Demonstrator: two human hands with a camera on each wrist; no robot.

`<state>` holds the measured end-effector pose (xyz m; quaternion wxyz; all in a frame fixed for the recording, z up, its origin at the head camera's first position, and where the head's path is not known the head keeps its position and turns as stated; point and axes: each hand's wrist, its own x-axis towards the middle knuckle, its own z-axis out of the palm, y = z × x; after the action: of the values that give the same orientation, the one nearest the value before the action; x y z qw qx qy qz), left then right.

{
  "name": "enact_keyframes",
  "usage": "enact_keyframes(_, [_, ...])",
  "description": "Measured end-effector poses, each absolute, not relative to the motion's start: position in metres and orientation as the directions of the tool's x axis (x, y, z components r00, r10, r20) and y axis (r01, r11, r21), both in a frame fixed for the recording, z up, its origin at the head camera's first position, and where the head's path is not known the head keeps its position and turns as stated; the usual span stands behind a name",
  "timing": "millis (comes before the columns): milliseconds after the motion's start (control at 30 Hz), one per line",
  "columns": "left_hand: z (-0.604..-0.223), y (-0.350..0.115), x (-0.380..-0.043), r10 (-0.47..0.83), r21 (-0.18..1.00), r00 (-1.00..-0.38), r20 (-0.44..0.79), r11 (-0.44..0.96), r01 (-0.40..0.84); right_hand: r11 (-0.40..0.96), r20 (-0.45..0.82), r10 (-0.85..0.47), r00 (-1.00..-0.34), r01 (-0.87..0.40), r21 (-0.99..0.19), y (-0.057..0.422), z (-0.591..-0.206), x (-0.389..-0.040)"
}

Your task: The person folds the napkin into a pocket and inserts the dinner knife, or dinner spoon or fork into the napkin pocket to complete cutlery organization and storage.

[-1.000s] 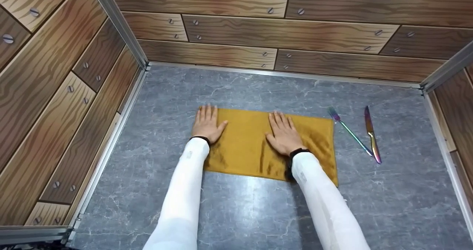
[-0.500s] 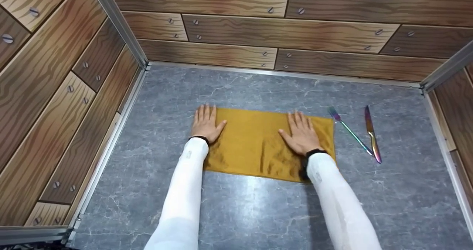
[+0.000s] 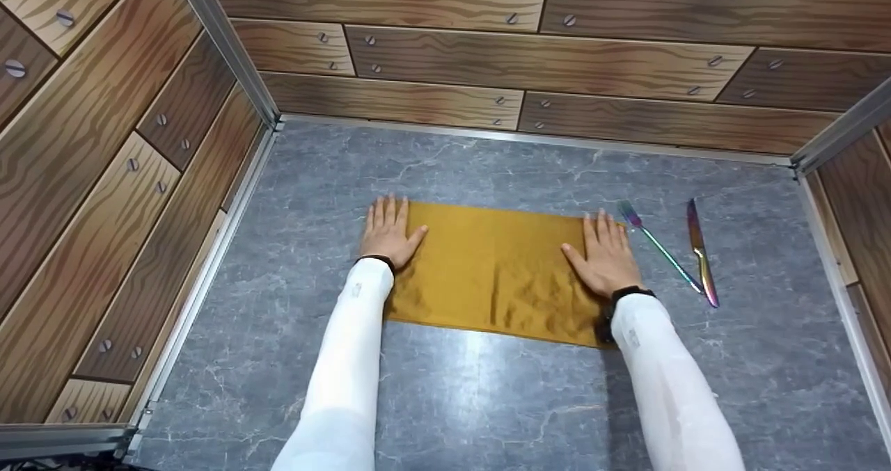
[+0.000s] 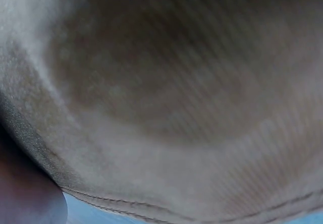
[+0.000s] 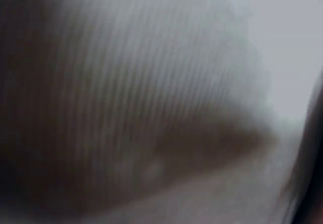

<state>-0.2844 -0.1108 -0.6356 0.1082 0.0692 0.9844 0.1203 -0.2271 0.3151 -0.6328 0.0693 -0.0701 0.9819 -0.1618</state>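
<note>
Sliding right hand flat to cloth right edge; left hand flat, unmoved.

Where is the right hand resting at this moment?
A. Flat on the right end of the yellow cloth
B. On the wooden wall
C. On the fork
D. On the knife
A: the right hand lies flat, fingers straight, on the yellow cloth beside the fork.

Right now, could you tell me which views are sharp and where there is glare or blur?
Head view: sharp, with a pale glare patch on the grey table in front of the yellow cloth. Left wrist view: blurred, ribbed fabric filling the frame. Right wrist view: equally out of focus, nothing identifiable.
</note>
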Motion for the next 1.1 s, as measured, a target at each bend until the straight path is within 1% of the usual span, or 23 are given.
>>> enact_keyframes(267, [-0.639, -0.113, -0.285, 0.164, 0.278, -0.965, -0.204, 0.955, 0.103, 0.938, -0.116, -0.132, -0.984, -0.086, -0.335, 0.323, -0.633, -0.223])
enact_keyframes(600, [-0.638, -0.113, -0.285, 0.159, 0.275, -0.965, -0.206, 0.956, 0.099, 0.94, -0.109, -0.141, -0.984, -0.098, -0.328, 0.325, -0.634, -0.226])
enact_keyframes(833, [-0.628, -0.109, -0.279, 0.155, 0.265, -0.968, -0.196, 0.959, 0.1, 0.941, -0.092, -0.157, -0.983, -0.12, -0.317, 0.325, -0.634, -0.225])
enact_keyframes(967, [-0.622, -0.108, -0.281, 0.149, 0.251, -0.964, -0.22, 0.964, 0.092, 0.942, -0.099, -0.167, -0.981, -0.129, -0.311, 0.324, -0.627, -0.225])
enact_keyframes(1100, [-0.62, -0.109, -0.282, 0.162, 0.238, -0.961, -0.224, 0.965, 0.108, 0.94, -0.145, -0.159, -0.977, -0.105, -0.325, 0.323, -0.613, -0.225])
